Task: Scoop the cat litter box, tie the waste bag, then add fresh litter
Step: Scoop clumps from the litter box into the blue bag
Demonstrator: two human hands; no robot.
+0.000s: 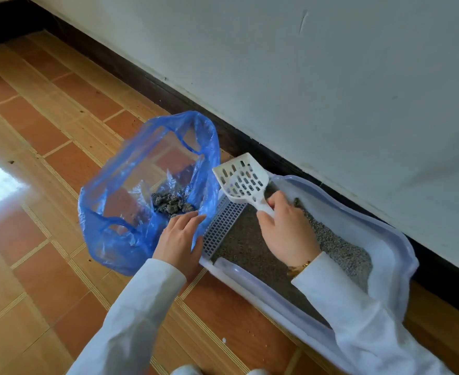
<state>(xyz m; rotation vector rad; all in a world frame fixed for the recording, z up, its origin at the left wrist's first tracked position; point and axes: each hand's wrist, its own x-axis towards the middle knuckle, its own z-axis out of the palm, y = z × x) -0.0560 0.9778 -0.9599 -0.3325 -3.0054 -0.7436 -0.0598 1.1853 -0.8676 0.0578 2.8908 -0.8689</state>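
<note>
right hand [288, 234] fingers gripping scoop [243, 180] handle | left hand [181, 236] pinching bag [142, 190] rim | risking bag sagging shut, clumps spilling

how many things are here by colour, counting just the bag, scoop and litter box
blue: 1, the plastic bag
white: 2, the slotted scoop and the litter box
total: 3

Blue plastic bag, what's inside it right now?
The blue bag holds a small pile of grey litter clumps at its bottom. The left hand holding its rim covers part of it.
</note>
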